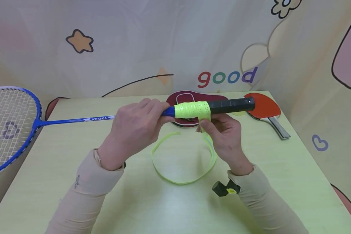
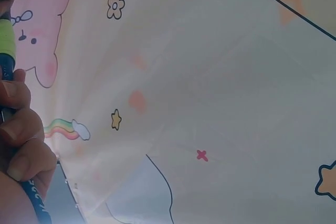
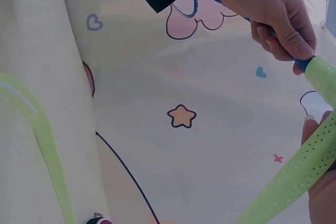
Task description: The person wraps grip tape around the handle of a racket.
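Observation:
A blue badminton racket (image 1: 76, 121) is held level above the table, its strung head to the left. My left hand (image 1: 137, 130) grips the shaft near the blue cone, fingers curled round it in the left wrist view. Perforated lime-green grip tape (image 1: 191, 110) covers the near half of the handle; the rest of the black handle (image 1: 232, 105) is bare. Below the handle, my right hand (image 1: 226, 136) pinches the tape between thumb and fingers where it leaves the wrap. The loose tape tail (image 1: 178, 183) curls in a ring down to the table.
A dark red paddle case (image 1: 199, 95) lies behind the handle at the table's back edge. To its right is a table tennis bat (image 1: 264, 105) with a red face. A printed curtain (image 1: 175, 48) hangs behind the pale table (image 1: 152, 208).

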The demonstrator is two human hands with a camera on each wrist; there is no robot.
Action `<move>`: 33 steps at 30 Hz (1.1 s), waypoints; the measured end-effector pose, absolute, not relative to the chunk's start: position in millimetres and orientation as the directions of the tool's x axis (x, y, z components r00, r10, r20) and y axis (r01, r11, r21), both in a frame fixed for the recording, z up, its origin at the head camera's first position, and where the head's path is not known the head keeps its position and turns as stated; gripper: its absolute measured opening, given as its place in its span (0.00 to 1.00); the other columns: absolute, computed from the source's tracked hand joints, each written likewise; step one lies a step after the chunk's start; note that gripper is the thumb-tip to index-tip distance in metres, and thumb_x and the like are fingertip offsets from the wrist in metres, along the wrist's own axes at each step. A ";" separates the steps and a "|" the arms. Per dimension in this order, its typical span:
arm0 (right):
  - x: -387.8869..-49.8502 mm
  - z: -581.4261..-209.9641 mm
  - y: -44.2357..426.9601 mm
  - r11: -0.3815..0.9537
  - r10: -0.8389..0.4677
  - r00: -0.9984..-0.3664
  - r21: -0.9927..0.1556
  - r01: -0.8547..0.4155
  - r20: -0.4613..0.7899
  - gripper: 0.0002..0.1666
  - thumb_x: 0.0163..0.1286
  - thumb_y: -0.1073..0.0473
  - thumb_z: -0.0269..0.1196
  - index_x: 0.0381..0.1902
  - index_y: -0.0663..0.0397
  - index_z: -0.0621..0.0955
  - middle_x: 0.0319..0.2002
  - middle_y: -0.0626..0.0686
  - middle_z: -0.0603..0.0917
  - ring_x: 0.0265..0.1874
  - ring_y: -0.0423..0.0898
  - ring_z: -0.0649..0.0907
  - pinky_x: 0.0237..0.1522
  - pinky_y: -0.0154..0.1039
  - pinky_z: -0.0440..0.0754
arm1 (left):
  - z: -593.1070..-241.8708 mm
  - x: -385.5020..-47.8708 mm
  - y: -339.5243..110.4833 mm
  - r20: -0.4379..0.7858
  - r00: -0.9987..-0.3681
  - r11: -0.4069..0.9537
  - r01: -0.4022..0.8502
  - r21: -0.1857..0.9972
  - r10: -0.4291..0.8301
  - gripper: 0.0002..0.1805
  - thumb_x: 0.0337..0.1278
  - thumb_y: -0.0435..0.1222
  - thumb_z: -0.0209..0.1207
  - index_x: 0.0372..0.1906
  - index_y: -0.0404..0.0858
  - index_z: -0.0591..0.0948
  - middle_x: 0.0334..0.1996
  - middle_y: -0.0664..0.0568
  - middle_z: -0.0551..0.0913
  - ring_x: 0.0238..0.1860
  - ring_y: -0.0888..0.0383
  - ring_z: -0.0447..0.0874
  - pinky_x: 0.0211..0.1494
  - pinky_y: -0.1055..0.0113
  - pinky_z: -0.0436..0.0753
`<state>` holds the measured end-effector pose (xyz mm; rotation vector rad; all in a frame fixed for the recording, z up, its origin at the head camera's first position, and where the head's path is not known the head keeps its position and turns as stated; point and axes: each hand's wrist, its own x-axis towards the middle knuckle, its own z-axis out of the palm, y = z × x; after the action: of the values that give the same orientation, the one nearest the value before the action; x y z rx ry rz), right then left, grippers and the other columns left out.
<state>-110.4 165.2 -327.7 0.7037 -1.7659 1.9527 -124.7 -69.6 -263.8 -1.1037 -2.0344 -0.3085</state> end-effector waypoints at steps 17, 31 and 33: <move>-111.5 -328.5 165.3 -0.112 -0.026 -0.784 -0.781 -0.615 0.621 0.13 0.64 0.56 0.68 0.44 0.55 0.83 0.31 0.50 0.85 0.28 0.46 0.83 0.38 0.37 0.83 | -264.3 -125.6 -68.2 0.725 -0.311 0.589 0.792 -0.160 0.615 0.19 0.73 0.44 0.51 0.35 0.31 0.78 0.24 0.49 0.73 0.21 0.56 0.68 0.16 0.68 0.66; -109.2 -325.8 164.2 -0.097 -0.001 -0.790 -0.786 -0.610 0.613 0.19 0.65 0.51 0.68 0.42 0.64 0.82 0.29 0.64 0.81 0.27 0.49 0.82 0.38 0.39 0.83 | -262.5 -123.3 -69.5 0.695 -0.317 0.561 0.814 -0.149 0.646 0.18 0.68 0.42 0.58 0.45 0.28 0.78 0.26 0.48 0.81 0.16 0.58 0.73 0.13 0.68 0.66; -109.0 -326.3 164.5 -0.101 0.002 -0.791 -0.787 -0.609 0.612 0.19 0.65 0.52 0.67 0.43 0.64 0.82 0.28 0.61 0.82 0.27 0.49 0.82 0.38 0.39 0.82 | -262.7 -122.6 -69.9 0.697 -0.323 0.549 0.827 -0.122 0.641 0.20 0.63 0.43 0.62 0.44 0.29 0.76 0.28 0.47 0.83 0.16 0.59 0.74 0.14 0.68 0.67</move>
<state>-109.0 164.5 -326.3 0.6627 -1.7566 1.9455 -122.6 -69.9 -262.7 -1.1775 -2.0699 -0.3329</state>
